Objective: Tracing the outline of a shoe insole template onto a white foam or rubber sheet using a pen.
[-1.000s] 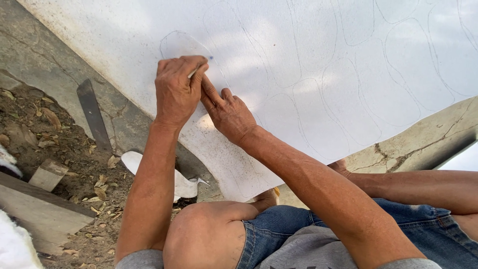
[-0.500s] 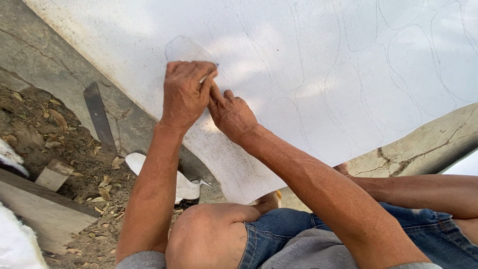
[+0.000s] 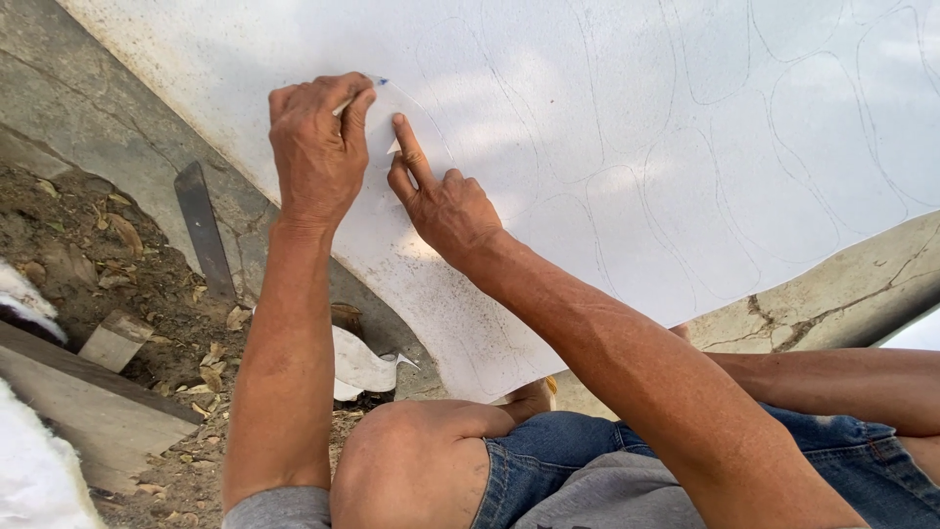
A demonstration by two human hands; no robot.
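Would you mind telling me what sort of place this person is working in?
Probably an outdoor yard: a white sheet lies on cracked concrete, beside bare soil with dry leaves and wood scraps.

Left hand [image 3: 318, 147] pinches a pen [image 3: 364, 90] on white sheet [image 3: 607, 118]; right hand [image 3: 446, 201] presses beside.

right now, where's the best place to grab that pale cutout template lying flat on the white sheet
Probably by the free edge of the template on the far side from the person, coming in flat from above. It lies flush on the white sheet, so a fingertip would have to lift an edge first. The right hand pins its middle with one finger, and the left hand holds a pen at its upper left rim.
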